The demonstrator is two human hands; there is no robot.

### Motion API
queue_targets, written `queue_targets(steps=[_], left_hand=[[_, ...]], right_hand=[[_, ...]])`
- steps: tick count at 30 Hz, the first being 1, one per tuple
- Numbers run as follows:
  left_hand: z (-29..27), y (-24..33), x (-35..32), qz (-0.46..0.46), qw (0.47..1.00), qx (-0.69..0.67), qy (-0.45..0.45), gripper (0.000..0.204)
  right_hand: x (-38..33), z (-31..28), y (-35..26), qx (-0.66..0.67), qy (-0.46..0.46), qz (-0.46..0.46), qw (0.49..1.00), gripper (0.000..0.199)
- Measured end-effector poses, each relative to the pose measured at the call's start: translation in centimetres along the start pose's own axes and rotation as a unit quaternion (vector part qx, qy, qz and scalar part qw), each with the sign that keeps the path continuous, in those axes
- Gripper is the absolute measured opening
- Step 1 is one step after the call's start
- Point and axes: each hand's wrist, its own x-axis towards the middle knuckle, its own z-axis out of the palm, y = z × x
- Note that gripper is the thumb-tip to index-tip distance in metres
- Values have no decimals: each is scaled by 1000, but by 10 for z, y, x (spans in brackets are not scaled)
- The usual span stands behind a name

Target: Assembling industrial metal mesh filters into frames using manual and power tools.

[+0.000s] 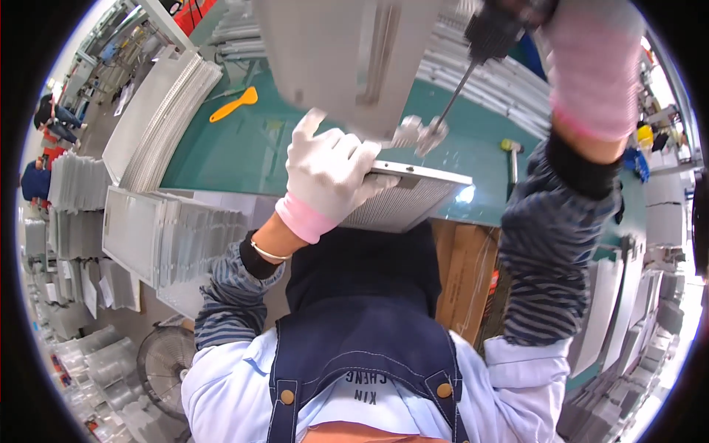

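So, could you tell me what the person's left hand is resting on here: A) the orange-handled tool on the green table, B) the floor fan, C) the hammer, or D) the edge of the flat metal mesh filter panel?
D: the gloved left hand lies on the near edge of the metal mesh filter panel, while the right hand holds a power screwdriver above it.

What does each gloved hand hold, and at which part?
The left hand presses on the near edge of a metal filter panel. The right hand grips the body of a power screwdriver.
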Motion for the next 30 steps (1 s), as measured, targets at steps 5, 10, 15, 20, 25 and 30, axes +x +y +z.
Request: queue_targets(steps=[5,10,15,20,25,30], left_hand=[[2,5,-13,-83,996,-9,-8,43],[5,3,-15,-105,992,-53,-37,42],[11,2,-25,-134,986,-82,-62,42],[24,1,-27,-141,975,-130,-113,54],[58,-6,-39,-139,977,-164,-14,37],[52,-4,-32,-169,953,-235,94,22]], right_hand=[[-11,30,-14,65,27,155,985,24],[-9,42,-12,121,20,223,967,28],[-10,48,14,149,5,190,970,28],[-30,-30,119,385,-103,130,908,45],[-43,11,90,226,-84,100,965,32],[-52,15,88,147,-26,193,970,29]])
